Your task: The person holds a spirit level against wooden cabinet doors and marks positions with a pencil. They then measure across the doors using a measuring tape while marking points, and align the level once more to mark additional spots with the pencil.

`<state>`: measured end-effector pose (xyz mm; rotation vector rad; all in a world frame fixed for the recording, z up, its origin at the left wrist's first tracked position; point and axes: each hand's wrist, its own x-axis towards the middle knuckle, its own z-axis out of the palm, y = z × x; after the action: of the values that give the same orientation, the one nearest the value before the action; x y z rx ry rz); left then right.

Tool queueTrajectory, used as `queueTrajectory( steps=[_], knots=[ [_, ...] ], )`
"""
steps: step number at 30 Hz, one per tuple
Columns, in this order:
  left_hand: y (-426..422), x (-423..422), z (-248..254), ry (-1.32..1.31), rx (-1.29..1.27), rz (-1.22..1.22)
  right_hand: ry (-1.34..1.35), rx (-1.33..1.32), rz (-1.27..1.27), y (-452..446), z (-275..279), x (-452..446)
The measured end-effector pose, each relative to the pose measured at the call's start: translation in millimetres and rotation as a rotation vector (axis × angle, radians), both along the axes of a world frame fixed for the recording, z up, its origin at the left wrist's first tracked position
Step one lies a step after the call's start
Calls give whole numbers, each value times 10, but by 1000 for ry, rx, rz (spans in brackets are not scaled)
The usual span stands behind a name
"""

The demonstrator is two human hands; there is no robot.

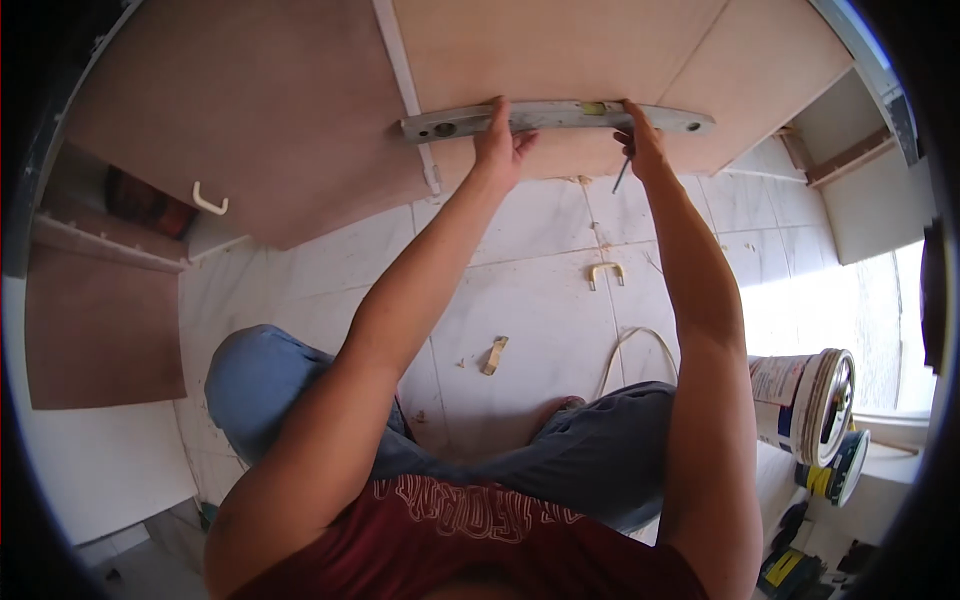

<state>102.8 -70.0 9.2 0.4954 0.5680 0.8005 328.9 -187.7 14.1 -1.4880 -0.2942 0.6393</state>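
A long grey spirit level lies lengthwise against a light wooden cabinet panel, its left end reaching over the pale strip beside the darker door. My left hand grips the level left of its middle, a finger over the top edge and the thumb apart below. Right of the yellowish vial window, my right hand holds the level too. A thin dark pencil-like stick pokes down from the fingers of that hand; its exact kind is unclear.
One cream U-shaped handle is on the darker door; another handle lies on the tiled floor. Near my legs are a small wood scrap and a pale cable. A bucket and spools stand at right.
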Motion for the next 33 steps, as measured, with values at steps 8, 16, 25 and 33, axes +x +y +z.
queueTrajectory(
  steps=[8, 16, 25, 33],
  knots=[
    [1, -16, 30, 21, -45, -19, -16, -17, -16, -23, 40, -23],
    [69, -14, -98, -32, 51, -61, -29, -57, -42, 1, -5, -12],
    [96, -106, 67, 54, -18, -160, 16, 31, -9, 38, -152, 57],
    [57, 5, -71, 108, 51, -48, -3, 23, -14, 17, -58, 24]
  ],
)
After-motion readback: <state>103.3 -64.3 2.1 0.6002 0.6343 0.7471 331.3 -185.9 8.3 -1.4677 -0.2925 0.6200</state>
